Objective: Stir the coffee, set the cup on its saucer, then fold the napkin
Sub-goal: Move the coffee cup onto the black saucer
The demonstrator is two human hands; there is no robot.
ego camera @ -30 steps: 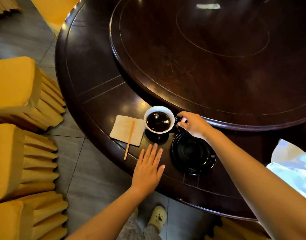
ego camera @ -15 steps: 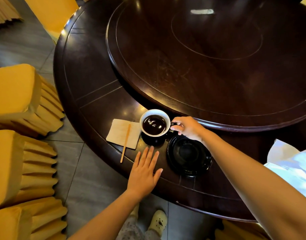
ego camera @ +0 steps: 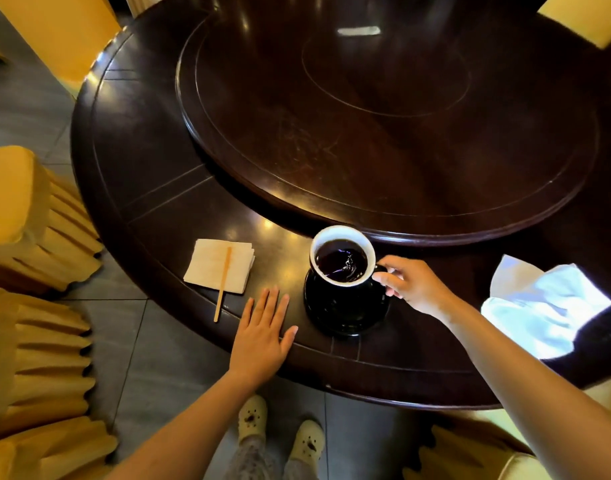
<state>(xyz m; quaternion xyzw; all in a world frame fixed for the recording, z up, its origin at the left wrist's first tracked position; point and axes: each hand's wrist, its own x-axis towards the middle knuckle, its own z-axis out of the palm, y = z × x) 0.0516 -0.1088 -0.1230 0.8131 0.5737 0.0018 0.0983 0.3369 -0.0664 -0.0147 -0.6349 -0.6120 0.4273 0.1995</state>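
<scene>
A black cup with a white inside (ego camera: 342, 252), full of dark coffee, is over the black saucer (ego camera: 345, 315) near the table's front edge; whether it touches the saucer I cannot tell. My right hand (ego camera: 411, 285) pinches the cup's handle from the right. My left hand (ego camera: 262, 332) lies flat on the table edge, fingers apart, just left of the saucer. A beige napkin (ego camera: 219, 265) lies folded flat further left, with a wooden stir stick (ego camera: 223, 282) resting across it and jutting over the table edge.
A raised round turntable (ego camera: 383, 126) fills the middle of the dark round table (ego camera: 141, 168), just behind the cup. A crumpled white plastic bag (ego camera: 539, 306) lies at the right. Yellow-covered chairs (ego camera: 27, 220) stand to the left and below right.
My right hand has carried the cup to the right, from the bare table beside the napkin to above the saucer. My left hand has stayed flat on the table edge.
</scene>
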